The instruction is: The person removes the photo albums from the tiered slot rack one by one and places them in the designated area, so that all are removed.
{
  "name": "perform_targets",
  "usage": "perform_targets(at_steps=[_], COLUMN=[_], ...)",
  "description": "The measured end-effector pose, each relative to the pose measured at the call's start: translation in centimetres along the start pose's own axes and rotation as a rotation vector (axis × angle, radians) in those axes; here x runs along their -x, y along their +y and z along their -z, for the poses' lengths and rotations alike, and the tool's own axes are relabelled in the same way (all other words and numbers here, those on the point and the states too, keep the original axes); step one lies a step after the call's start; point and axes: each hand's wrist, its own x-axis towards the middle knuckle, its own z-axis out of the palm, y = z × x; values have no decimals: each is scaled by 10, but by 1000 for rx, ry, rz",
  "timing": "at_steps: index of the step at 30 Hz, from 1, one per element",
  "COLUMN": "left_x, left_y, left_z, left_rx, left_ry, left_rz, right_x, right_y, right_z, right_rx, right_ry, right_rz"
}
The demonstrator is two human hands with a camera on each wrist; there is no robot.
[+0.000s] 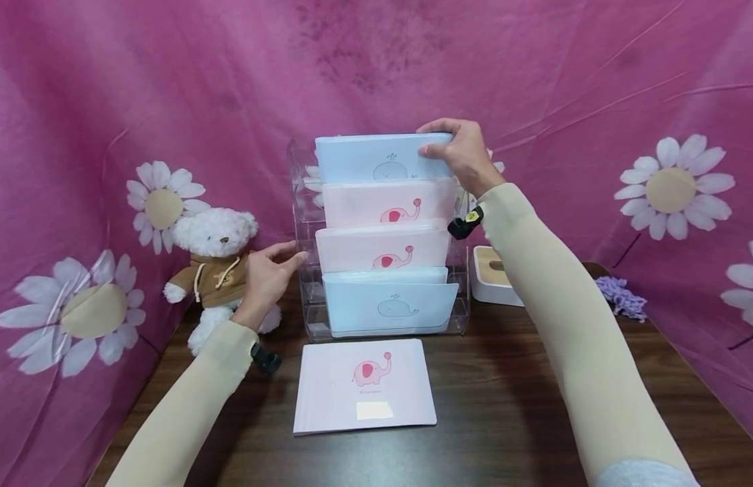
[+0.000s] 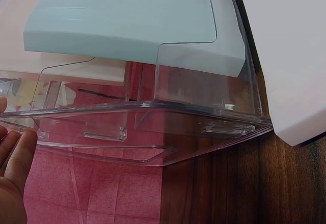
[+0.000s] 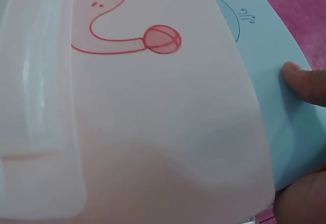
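Observation:
A clear plastic rack stands on the table, holding pink and light-blue folders in stepped tiers. My right hand pinches the upper right corner of the topmost blue folder, printed with a whale; in the right wrist view the thumb lies on its face. Beneath it sit two pink elephant tiers and a lower blue whale folder. My left hand touches the rack's left side, its fingers fairly straight in the left wrist view. Flat before the rack lies a pink elephant folder.
A white teddy bear in a brown hoodie sits left of the rack. Right of it are a white box with a wooden lid and a purple fuzzy thing. A pink flowered cloth hangs behind the dark wooden table.

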Motion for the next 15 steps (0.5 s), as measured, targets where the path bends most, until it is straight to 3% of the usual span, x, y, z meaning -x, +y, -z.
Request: perform_targets(at_steps=[15], left_x=[1], left_y=[2], left_z=[-3], left_rx=[6], left_ry=[-5], left_rz=[1], right_x=[6], right_y=[-9], right_z=[1], right_rx=[-94], right_ry=[81], right_rz=[22])
